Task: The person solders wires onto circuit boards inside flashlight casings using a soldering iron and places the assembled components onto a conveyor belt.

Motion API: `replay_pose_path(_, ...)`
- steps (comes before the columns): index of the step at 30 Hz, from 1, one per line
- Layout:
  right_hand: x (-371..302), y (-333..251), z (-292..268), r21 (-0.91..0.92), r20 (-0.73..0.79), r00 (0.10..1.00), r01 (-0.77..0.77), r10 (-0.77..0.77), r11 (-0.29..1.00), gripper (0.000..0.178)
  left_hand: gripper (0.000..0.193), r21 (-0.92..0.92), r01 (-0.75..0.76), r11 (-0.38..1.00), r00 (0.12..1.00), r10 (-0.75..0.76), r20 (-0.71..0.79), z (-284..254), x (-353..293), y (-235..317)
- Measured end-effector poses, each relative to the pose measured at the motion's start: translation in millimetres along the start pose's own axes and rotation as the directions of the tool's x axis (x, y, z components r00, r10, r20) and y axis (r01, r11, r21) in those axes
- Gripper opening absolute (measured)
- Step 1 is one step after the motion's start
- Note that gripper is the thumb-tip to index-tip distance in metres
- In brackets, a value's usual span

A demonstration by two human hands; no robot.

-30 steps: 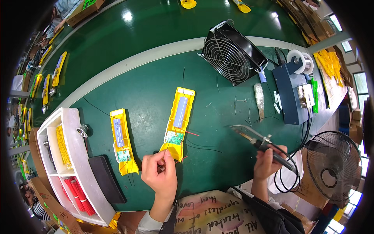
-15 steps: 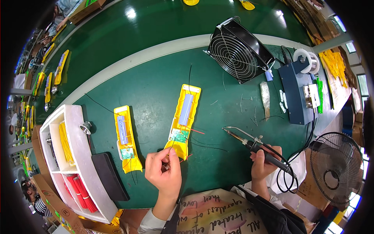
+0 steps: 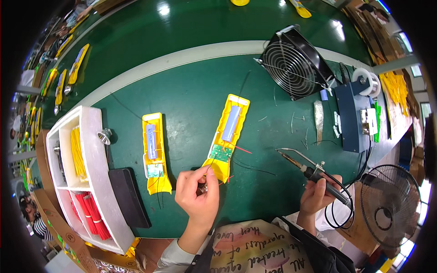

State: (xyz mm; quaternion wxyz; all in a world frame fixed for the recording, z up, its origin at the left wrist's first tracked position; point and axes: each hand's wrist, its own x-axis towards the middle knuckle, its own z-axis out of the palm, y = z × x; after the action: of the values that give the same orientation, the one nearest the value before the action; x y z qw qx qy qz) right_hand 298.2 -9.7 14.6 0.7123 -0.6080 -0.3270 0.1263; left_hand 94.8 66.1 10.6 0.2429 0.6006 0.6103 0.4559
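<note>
— Shifted since earlier? Right hand (image 3: 318,196), gripping the soldering iron (image 3: 304,167), sits lower.
— Left hand (image 3: 196,193)? Pinching a small part beside the yellow casing (image 3: 226,137) on the worktop (image 3: 191,91).

Green workbench (image 3: 191,86) crossed by a pale stripe (image 3: 182,59), under overhead light reflections; windows (image 3: 412,68) at right edge.

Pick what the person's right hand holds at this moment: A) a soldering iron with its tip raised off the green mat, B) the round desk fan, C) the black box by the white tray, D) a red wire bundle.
A: the right hand grips the handle of a soldering iron, its tip pointing left above the green mat, apart from the yellow case.
</note>
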Motion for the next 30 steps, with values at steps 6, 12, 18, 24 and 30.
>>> replay_pose_path(6,2.1,-19.9,23.2,0.004,0.004,0.999,0.051,-0.051,0.999,0.025,0.012,-0.048,0.036,0.998,0.999,-0.037,-0.005,0.3,-1.7,-5.0)
replay_pose_path(12,-9.1,-25.1,47.1,-0.113,0.379,0.915,0.198,-0.142,0.974,0.026,0.012,-0.115,0.036,0.993,0.999,-0.037,-0.005,0.4,-0.3,-6.1)
replay_pose_path(18,-17.3,-16.0,58.5,-0.076,0.455,0.888,0.110,-0.064,0.991,0.029,0.011,-0.109,0.043,0.993,0.999,-0.044,-0.008,0.0,2.2,-5.7)
replay_pose_path(24,-17.9,-11.7,61.9,-0.093,0.465,0.883,0.122,-0.065,0.988,0.027,0.011,-0.094,0.047,0.994,0.999,-0.048,-0.008,-0.1,1.7,-6.0)
replay_pose_path(30,-17.0,-11.8,62.2,-0.081,0.463,0.886,0.082,-0.035,0.993,0.029,0.011,-0.094,0.034,0.995,0.999,-0.035,-0.006,1.5,0.9,-7.3)
